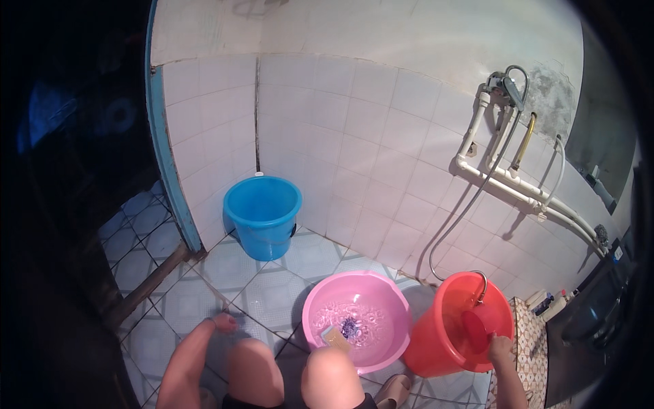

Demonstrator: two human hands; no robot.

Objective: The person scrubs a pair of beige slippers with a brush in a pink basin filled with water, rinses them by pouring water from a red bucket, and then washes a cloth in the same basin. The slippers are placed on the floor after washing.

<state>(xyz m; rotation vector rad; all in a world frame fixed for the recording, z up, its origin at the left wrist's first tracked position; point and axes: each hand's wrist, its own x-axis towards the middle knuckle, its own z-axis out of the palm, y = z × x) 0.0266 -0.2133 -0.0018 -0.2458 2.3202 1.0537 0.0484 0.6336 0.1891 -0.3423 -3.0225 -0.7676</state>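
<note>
My right hand grips the handle of a red plastic dipper, which is tilted inside a large red-orange bucket at the right. A metal shower hose hangs over that bucket's far rim into it. My left hand is above the floor tiles at the lower left, its fingers curled and nothing visible in them. Between the hands, a pink plastic basin holds rippling water, a small purple object and a pale brush-like item, partly hidden by my knee.
A blue bucket stands in the wall corner. White pipes and a shower mixer tap run along the tiled wall. Several bottles stand at the right. A blue door frame and raised sill bound the left side.
</note>
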